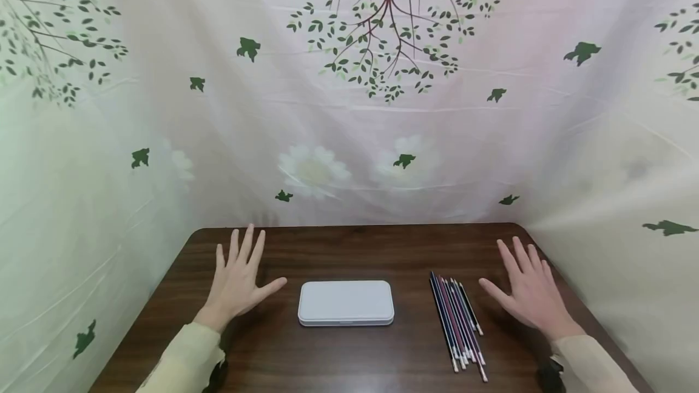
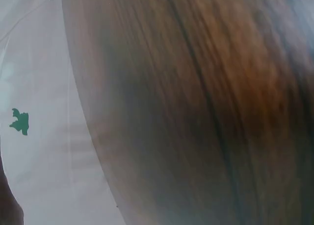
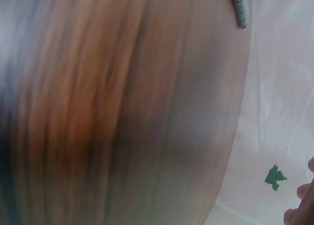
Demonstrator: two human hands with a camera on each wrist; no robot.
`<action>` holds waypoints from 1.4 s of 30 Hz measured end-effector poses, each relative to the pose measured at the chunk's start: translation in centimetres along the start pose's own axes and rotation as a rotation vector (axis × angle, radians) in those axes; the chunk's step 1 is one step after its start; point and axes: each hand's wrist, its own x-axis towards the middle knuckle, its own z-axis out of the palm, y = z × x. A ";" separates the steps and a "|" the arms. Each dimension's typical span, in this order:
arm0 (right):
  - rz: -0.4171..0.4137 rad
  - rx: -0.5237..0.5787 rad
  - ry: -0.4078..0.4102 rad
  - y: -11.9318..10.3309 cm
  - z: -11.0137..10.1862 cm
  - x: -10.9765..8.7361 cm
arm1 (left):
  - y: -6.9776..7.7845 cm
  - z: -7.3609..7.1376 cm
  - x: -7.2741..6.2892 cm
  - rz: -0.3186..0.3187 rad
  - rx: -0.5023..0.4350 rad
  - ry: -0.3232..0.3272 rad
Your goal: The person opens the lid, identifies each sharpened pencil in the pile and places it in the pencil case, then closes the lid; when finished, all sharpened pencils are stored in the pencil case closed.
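My left hand (image 1: 235, 284) is spread with straight fingers above the left part of the table, holding nothing. To its right lies a closed white flat case (image 1: 346, 302), apart from the thumb. On the other side my right hand (image 1: 530, 293) is likewise spread, palm down and with nothing in it. Between the case and that hand lies a loose bundle of pencils (image 1: 457, 323), dark and purplish with pale lower ends. In the right wrist view, fingertips (image 3: 304, 200) show at the right edge, and a dark tip of something, too cropped to name, at the top.
The dark brown wooden table (image 1: 349, 359) has rounded far corners. Behind it and along both sides hangs a pale cloth (image 1: 349, 126) printed with branches, leaves, flowers and green birds.
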 end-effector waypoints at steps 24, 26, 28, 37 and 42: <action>-0.234 0.233 -0.109 -10.4 -0.5 2.4 | 5.1 1.1 -1.1 0.018 -0.455 -0.263; -0.246 0.237 -0.127 -11.1 -0.4 2.5 | 5.4 1.2 -1.2 0.030 -0.493 -0.288; -0.262 0.244 -0.138 -11.8 -0.3 2.6 | 5.8 1.2 -1.2 0.053 -0.512 -0.307; -0.378 0.256 -0.183 -15.2 0.6 3.2 | 6.9 1.7 -0.9 0.144 -0.490 -0.376; -0.432 0.260 -0.238 -17.3 1.2 3.4 | 7.0 1.9 -0.8 0.156 -0.508 -0.392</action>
